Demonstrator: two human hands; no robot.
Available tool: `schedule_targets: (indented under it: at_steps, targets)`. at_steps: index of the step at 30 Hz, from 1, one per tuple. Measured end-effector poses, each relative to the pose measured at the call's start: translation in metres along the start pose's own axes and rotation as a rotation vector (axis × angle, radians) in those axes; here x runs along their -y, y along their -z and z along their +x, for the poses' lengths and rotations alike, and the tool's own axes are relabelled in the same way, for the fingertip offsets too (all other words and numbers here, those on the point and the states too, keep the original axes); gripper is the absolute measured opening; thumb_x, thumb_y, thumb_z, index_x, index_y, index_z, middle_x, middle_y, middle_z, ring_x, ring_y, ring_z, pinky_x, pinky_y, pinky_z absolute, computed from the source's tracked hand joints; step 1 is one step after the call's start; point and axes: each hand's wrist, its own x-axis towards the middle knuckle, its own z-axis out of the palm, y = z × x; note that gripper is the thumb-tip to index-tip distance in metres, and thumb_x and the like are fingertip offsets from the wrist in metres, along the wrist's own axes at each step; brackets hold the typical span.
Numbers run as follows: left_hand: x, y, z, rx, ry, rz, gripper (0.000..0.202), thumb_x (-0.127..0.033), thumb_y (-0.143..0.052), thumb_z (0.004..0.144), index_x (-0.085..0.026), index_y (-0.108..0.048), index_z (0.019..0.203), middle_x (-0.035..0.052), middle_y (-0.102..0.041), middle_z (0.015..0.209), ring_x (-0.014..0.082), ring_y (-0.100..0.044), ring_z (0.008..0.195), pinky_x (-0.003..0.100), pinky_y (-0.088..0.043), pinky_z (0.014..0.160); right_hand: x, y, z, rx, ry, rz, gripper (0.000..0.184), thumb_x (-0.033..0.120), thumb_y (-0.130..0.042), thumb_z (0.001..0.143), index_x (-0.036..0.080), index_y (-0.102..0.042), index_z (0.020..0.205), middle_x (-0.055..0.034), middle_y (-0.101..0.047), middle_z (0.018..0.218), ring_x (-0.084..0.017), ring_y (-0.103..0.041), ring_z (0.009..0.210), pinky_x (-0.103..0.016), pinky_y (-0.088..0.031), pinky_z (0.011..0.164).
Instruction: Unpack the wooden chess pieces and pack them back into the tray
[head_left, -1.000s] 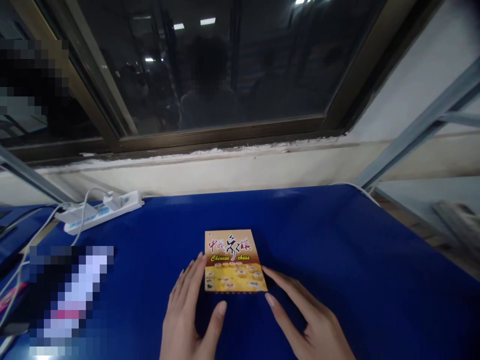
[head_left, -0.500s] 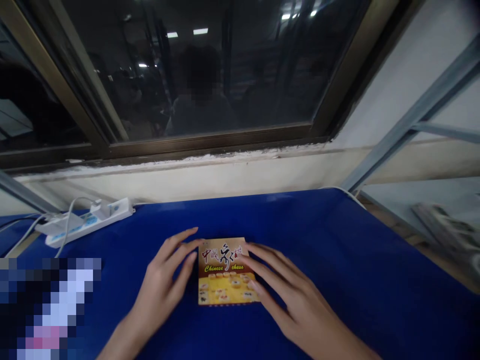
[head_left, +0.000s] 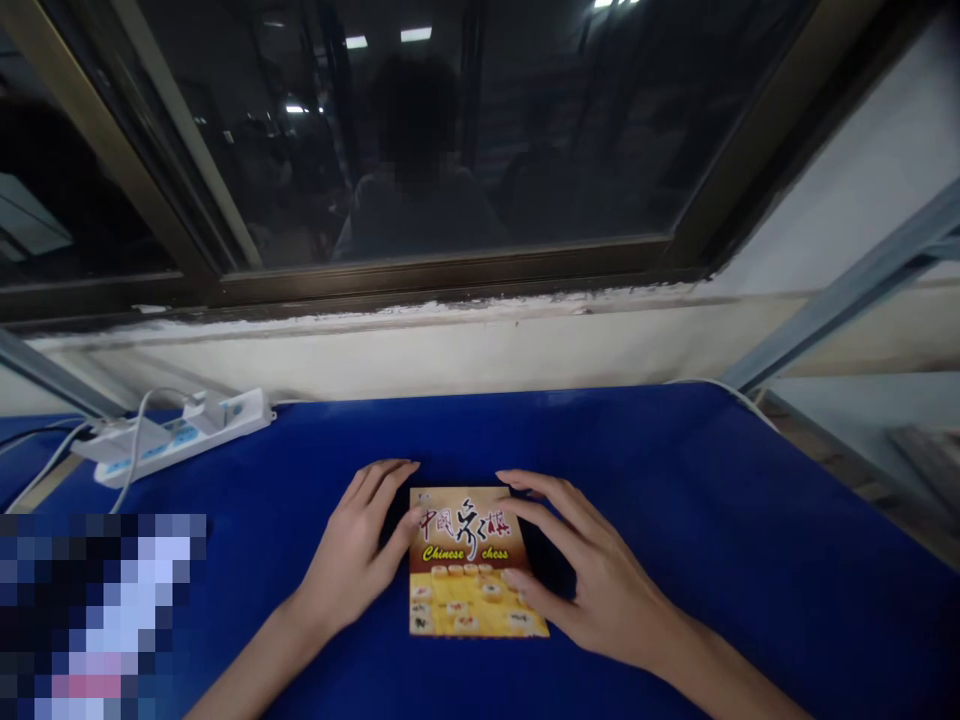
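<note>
A flat orange and yellow Chinese chess box [head_left: 469, 560] lies on the blue table cover [head_left: 675, 520]. My left hand [head_left: 358, 550] curls round its left side, with fingertips at the far left corner and the thumb on the left edge. At the box's right side is my right hand [head_left: 592, 575], its fingers bent over the far right corner and its thumb on the right edge. Both hands grip the box, which rests on the table.
A white power strip [head_left: 180, 435] with plugged cables sits at the back left of the table. A dark window [head_left: 450, 140] and a white wall sill run behind. A grey metal bar [head_left: 847, 290] slants at the right. A blurred patch covers the lower left.
My hands moved from lying beside and on the box to clasping its two sides near the far corners. The box sits slightly nearer to me.
</note>
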Motion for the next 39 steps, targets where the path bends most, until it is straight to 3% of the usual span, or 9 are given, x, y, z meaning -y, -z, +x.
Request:
schedule_targets:
  at_steps: [4, 7, 10, 15, 21, 26, 31, 35, 39]
  targets:
    - [0.005, -0.006, 0.0, 0.05, 0.028, 0.109, 0.035, -0.035, -0.049, 0.1, -0.026, -0.054, 0.133, 0.0081, -0.062, 0.133, 0.0305, -0.057, 0.122, 0.053, -0.049, 0.098, 0.001, -0.003, 0.002, 0.097, -0.055, 0.076, 0.034, 0.028, -0.055, 0.093, 0.027, -0.049, 0.126, -0.0088, -0.051, 0.136, -0.024, -0.051, 0.125, -0.045, -0.053, 0.098]
    - [0.005, -0.007, -0.001, 0.022, 0.048, 0.091, 0.034, -0.036, -0.048, 0.1, -0.025, -0.054, 0.132, 0.0083, -0.062, 0.131, 0.0301, -0.058, 0.12, 0.055, -0.046, 0.101, 0.001, -0.002, 0.002, 0.114, -0.079, 0.107, 0.033, 0.029, -0.054, 0.093, 0.029, -0.047, 0.126, -0.0084, -0.049, 0.135, -0.024, -0.05, 0.125, -0.046, -0.051, 0.099]
    - [0.003, -0.003, 0.0, 0.029, 0.004, 0.042, 0.038, -0.038, -0.049, 0.101, -0.025, -0.051, 0.136, 0.0091, -0.061, 0.133, 0.0293, -0.057, 0.122, 0.054, -0.044, 0.104, 0.0, -0.002, 0.0, 0.117, -0.108, 0.148, 0.034, 0.033, -0.056, 0.094, 0.031, -0.046, 0.126, -0.0081, -0.047, 0.138, -0.025, -0.048, 0.128, -0.048, -0.049, 0.102]
    - [0.0, 0.001, 0.001, 0.163, -0.104, 0.035, 0.045, -0.044, -0.057, 0.096, -0.025, -0.049, 0.136, 0.0086, -0.063, 0.129, 0.0288, -0.059, 0.116, 0.051, -0.048, 0.096, -0.002, -0.005, 0.0, 0.12, -0.196, 0.234, 0.033, 0.036, -0.061, 0.089, 0.029, -0.045, 0.117, -0.0085, -0.046, 0.136, -0.027, -0.045, 0.131, -0.053, -0.044, 0.106]
    - [-0.001, 0.0, 0.002, 0.171, -0.112, 0.041, 0.042, -0.043, -0.055, 0.097, -0.025, -0.051, 0.135, 0.0085, -0.063, 0.13, 0.0288, -0.058, 0.119, 0.051, -0.048, 0.098, -0.003, -0.007, 0.002, 0.12, -0.169, 0.272, 0.028, 0.038, -0.059, 0.092, 0.03, -0.047, 0.115, -0.0078, -0.05, 0.135, -0.028, -0.046, 0.131, -0.057, -0.043, 0.107]
    - [0.003, 0.009, -0.003, 0.191, -0.126, 0.021, 0.055, -0.051, -0.052, 0.097, -0.026, -0.042, 0.145, 0.0113, -0.055, 0.143, 0.0312, -0.051, 0.132, 0.058, -0.041, 0.109, -0.012, -0.01, -0.002, 0.085, -0.227, 0.369, 0.057, 0.046, -0.054, 0.095, 0.035, -0.03, 0.145, -0.0088, -0.046, 0.145, -0.028, -0.047, 0.133, -0.054, -0.043, 0.111]
    - [0.017, 0.012, -0.014, 0.259, -0.102, -0.059, 0.108, -0.074, -0.072, 0.07, -0.023, -0.029, 0.154, 0.0181, -0.041, 0.154, 0.0392, -0.042, 0.141, 0.062, -0.036, 0.114, -0.026, -0.006, -0.009, 0.213, -0.185, 0.376, 0.09, 0.05, -0.064, 0.088, 0.039, -0.006, 0.156, -0.0081, -0.038, 0.155, -0.029, -0.043, 0.139, -0.054, -0.041, 0.114]
    - [0.02, 0.01, -0.02, 0.348, -0.146, -0.026, 0.143, -0.082, -0.077, 0.053, -0.021, -0.004, 0.161, 0.0225, -0.025, 0.162, 0.0443, -0.029, 0.147, 0.066, -0.032, 0.115, -0.026, -0.002, -0.012, 0.202, -0.142, 0.372, 0.114, 0.054, -0.079, 0.072, 0.036, -0.005, 0.157, -0.0096, -0.027, 0.162, -0.034, -0.035, 0.144, -0.056, -0.038, 0.116]
    - [0.018, 0.012, -0.019, 0.355, -0.14, 0.025, 0.142, -0.08, -0.075, 0.059, -0.022, 0.005, 0.161, 0.0248, -0.024, 0.162, 0.047, -0.03, 0.146, 0.07, -0.032, 0.112, -0.018, 0.001, -0.012, 0.249, -0.164, 0.32, 0.131, 0.051, -0.089, 0.058, 0.034, -0.005, 0.158, -0.0106, -0.023, 0.163, -0.037, -0.03, 0.147, -0.057, -0.033, 0.119]
